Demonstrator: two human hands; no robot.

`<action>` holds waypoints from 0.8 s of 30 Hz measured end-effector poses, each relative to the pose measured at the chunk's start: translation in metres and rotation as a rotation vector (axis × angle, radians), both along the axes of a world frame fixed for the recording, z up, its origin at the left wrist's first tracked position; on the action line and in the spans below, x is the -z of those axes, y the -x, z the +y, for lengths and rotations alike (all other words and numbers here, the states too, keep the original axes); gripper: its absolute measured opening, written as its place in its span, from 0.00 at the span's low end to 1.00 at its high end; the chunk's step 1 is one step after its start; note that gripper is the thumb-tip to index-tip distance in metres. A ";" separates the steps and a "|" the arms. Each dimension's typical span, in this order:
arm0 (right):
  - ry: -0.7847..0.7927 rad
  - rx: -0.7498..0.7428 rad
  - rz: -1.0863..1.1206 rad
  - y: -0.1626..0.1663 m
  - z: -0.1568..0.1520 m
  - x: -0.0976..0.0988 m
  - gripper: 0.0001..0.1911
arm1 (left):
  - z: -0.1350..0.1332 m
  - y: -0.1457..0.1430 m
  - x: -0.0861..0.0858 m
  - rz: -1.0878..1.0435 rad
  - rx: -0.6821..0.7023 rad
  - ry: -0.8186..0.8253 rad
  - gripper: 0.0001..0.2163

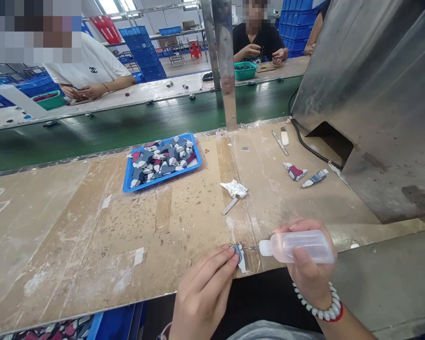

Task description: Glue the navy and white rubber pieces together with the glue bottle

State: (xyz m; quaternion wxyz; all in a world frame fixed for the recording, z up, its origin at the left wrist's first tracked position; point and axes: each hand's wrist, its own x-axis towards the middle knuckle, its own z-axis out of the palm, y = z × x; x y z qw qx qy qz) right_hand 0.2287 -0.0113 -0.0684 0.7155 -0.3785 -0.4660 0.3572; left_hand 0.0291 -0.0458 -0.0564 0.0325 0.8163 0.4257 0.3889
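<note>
At the near edge of the tabletop point(92, 236), the left hand point(207, 295) comes in palm-down and pins a small grey-and-white shaped piece point(239, 255) under thumb and fingertips, its grip closed on that piece. The right hand point(310, 269), with a beaded bracelet point(322, 307) at the wrist, has its grip wrapped shut around a clear squeeze bottle point(301, 246) held almost level. The bottle's fine nozzle points left at the piece's edge; whether it touches is unclear. This one piece looks to be mid-treatment.

Farther out lie a crumpled tissue point(234, 188) and a thin metal strip point(230, 206). To the right, two similar pieces point(295, 171) sit apart beside a metal housing point(375, 94) and are possibly finished. Beyond, a blue tray point(126, 182) is heaped with such pieces, so most of the work seems left. Past it runs a green conveyor belt point(127, 125), with two people seated across it.
</note>
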 end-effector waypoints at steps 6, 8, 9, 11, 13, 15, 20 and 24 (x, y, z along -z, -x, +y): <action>0.015 0.016 -0.038 0.000 -0.001 0.003 0.12 | 0.009 0.001 -0.014 0.066 -0.008 0.012 0.06; 0.017 0.021 -0.053 0.000 -0.002 0.003 0.12 | 0.010 -0.001 -0.016 0.081 0.010 -0.005 0.04; 0.016 0.022 -0.059 0.000 -0.003 0.004 0.12 | 0.011 -0.002 -0.016 0.090 0.012 -0.023 0.04; 0.013 0.025 -0.073 0.000 -0.003 0.004 0.12 | 0.012 -0.004 -0.015 0.105 0.009 -0.089 0.04; 0.008 0.031 -0.085 0.000 -0.003 0.003 0.12 | 0.012 -0.005 -0.012 0.102 -0.002 -0.156 0.05; -0.001 0.043 -0.097 0.000 -0.002 0.002 0.11 | 0.013 -0.005 -0.009 0.057 -0.009 -0.173 0.06; -0.020 0.030 -0.103 0.000 -0.001 0.000 0.12 | 0.015 -0.001 -0.004 -0.042 -0.027 -0.066 0.05; -0.039 -0.042 -0.117 0.000 -0.001 -0.001 0.14 | 0.020 0.000 -0.006 -0.079 -0.021 0.003 0.05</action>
